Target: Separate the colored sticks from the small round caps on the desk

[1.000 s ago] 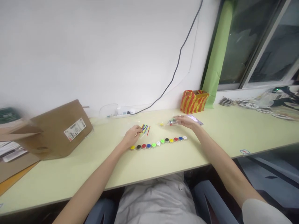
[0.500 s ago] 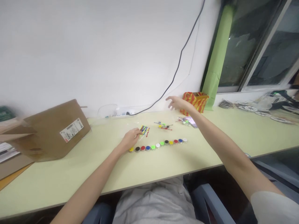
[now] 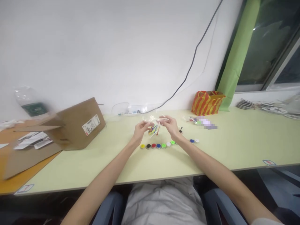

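Note:
My left hand (image 3: 140,130) and my right hand (image 3: 171,125) face each other above the middle of the table. Their fingertips pinch a crinkled, see-through plastic bag (image 3: 152,118) stretched between them. Just below it lies a small bunch of thin coloured sticks (image 3: 153,130) in blue, yellow, red and white; the bag's lower outline is hard to make out. Nearer me runs a row of small round pots with coloured lids, among them a yellow one (image 3: 142,146) and a white one (image 3: 168,144). My right wrist and forearm hide part of that row. A small black-tipped piece (image 3: 180,129) shows beside the wrist.
An open cardboard box (image 3: 79,125) lies on the left. A power strip (image 3: 134,111) rests by the wall, with a black cable (image 3: 187,73) rising from it. At the back right are a red-and-yellow striped bag (image 3: 207,103) and a blurred phone-like object (image 3: 206,122).
My right hand has come down and in from the striped bag to meet my left. The clear bag is now raised between both hands. The view has turned left.

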`<state>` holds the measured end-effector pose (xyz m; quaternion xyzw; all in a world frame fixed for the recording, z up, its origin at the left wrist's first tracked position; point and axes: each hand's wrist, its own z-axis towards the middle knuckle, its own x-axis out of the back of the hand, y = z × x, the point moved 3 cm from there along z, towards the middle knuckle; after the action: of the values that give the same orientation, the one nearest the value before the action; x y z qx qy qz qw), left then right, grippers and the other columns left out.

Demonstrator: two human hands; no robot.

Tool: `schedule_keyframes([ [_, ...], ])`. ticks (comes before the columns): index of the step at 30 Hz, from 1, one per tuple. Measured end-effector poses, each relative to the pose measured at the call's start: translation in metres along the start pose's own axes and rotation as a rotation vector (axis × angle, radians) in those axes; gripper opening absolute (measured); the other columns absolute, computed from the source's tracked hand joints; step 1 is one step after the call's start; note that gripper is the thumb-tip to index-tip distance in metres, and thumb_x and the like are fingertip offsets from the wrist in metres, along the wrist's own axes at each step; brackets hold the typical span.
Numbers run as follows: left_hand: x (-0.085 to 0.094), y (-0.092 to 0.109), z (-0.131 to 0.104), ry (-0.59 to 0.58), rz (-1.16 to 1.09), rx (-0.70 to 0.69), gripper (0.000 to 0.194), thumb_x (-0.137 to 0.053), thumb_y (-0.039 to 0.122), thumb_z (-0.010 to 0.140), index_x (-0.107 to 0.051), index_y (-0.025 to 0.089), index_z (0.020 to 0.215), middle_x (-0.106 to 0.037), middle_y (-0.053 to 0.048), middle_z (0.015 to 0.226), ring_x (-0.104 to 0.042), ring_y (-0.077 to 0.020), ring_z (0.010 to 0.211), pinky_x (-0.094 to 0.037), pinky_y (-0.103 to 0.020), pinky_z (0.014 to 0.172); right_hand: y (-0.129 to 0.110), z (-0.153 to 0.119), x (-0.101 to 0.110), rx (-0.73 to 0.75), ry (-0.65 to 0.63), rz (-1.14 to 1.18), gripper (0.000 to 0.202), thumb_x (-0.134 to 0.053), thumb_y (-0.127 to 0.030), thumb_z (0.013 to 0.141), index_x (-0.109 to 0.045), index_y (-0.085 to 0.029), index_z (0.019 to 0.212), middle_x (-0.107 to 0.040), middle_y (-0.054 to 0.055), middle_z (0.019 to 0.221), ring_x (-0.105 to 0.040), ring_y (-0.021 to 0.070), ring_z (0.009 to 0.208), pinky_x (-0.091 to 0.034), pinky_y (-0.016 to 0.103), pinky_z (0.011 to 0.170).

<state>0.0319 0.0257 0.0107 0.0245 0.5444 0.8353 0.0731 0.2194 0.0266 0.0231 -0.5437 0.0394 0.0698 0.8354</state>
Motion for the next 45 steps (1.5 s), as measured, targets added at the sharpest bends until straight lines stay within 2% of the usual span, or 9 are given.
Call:
schedule_keyframes([
  [4,0.008,-0.002,0.004,0.042,0.006,-0.002,0.03,-0.069,0.047,0.084,-0.064,0.017,0.086,-0.074,-0.01,0.1,-0.071,-0.0236,0.097,-0.058,-0.039,0.084,0.009,0.005,0.008,-0.006,-0.125,-0.107,0.033,-0.074,-0.048,0.079,-0.073,-0.018,0.092,-0.077,0.009,0.091,-0.07,0.0223,0.09,-0.052,0.034,0.086],
  [9,0.006,-0.006,0.006,0.01,0.046,-0.001,0.027,-0.068,0.042,0.084,-0.064,0.016,0.084,-0.072,-0.007,0.088,-0.07,-0.0199,0.081,-0.058,-0.035,0.075,0.015,0.011,0.007,0.107,-0.153,-0.246,0.052,-0.053,-0.064,0.092,-0.07,-0.018,0.073,-0.074,0.009,0.084,-0.067,0.0227,0.088,-0.05,0.033,0.086],
  [14,0.008,-0.01,0.01,0.001,0.099,0.016,0.028,-0.068,0.042,0.083,-0.062,0.016,0.078,-0.07,-0.006,0.079,-0.068,-0.0179,0.073,-0.055,-0.032,0.068,0.023,0.014,0.011,0.128,-0.084,-0.253,0.048,-0.048,-0.055,0.096,-0.068,-0.019,0.072,-0.073,0.007,0.077,-0.067,0.021,0.078,-0.05,0.032,0.082],
  [17,0.012,-0.01,0.013,0.047,0.084,0.01,0.028,-0.067,0.043,0.083,-0.06,0.017,0.079,-0.069,-0.005,0.079,-0.067,-0.0165,0.07,-0.053,-0.03,0.066,0.026,0.017,0.014,0.101,-0.104,-0.323,0.044,-0.048,-0.048,0.096,-0.069,-0.018,0.07,-0.073,0.006,0.073,-0.066,0.0207,0.076,-0.049,0.032,0.082],
  [22,0.015,-0.009,0.016,0.091,0.022,0.017,0.029,-0.065,0.046,0.086,-0.058,0.018,0.083,-0.07,-0.004,0.082,-0.067,-0.016,0.071,-0.052,-0.029,0.065,0.03,0.02,0.016,0.029,-0.107,-0.275,0.045,-0.049,-0.049,0.095,-0.073,-0.016,0.074,-0.07,0.006,0.066,-0.061,0.0175,0.066,-0.048,0.029,0.071],
  [27,0.004,-0.012,0.009,-0.163,0.204,0.091,0.053,-0.051,0.06,0.093,-0.067,0.015,0.072,-0.071,-0.01,0.069,-0.065,-0.0178,0.06,-0.046,-0.028,0.056,0.024,0.008,0.011,-0.013,-0.146,-0.182,0.053,-0.051,-0.059,0.093,-0.076,-0.014,0.103,-0.067,0.003,0.062,-0.047,0.0117,0.05,-0.036,0.024,0.051],
  [30,-0.001,-0.011,0.006,-0.234,0.292,0.041,0.05,-0.059,0.058,0.091,-0.067,0.015,0.067,-0.069,-0.008,0.061,-0.06,-0.0159,0.054,-0.041,-0.027,0.052,0.02,0.001,0.005,-0.06,-0.218,-0.153,0.058,-0.053,-0.062,0.091,-0.073,-0.013,0.112,-0.068,0.003,0.063,-0.04,0.0099,0.046,-0.03,0.024,0.046],
  [39,0.003,-0.009,0.01,-0.206,0.19,-0.006,0.045,-0.067,0.056,0.087,-0.067,0.015,0.069,-0.065,-0.004,0.055,-0.056,-0.0138,0.049,-0.043,-0.028,0.055,0.011,0.003,0.008,-0.162,-0.226,-0.069,0.048,-0.064,-0.062,0.082,-0.076,-0.015,0.082,-0.06,0.002,0.055,-0.033,0.0093,0.045,-0.017,0.026,0.045],
  [45,0.009,-0.012,0.01,-0.111,0.316,0.047,0.048,-0.068,0.058,0.086,-0.067,0.014,0.065,-0.052,0.001,0.037,-0.04,-0.0083,0.036,-0.032,-0.024,0.046,0.01,0.003,0.01,-0.16,-0.082,-0.025,0.035,-0.074,-0.049,0.072,-0.073,-0.015,0.079,-0.051,-0.002,0.05,-0.033,0.008,0.045,-0.019,0.025,0.046],
])
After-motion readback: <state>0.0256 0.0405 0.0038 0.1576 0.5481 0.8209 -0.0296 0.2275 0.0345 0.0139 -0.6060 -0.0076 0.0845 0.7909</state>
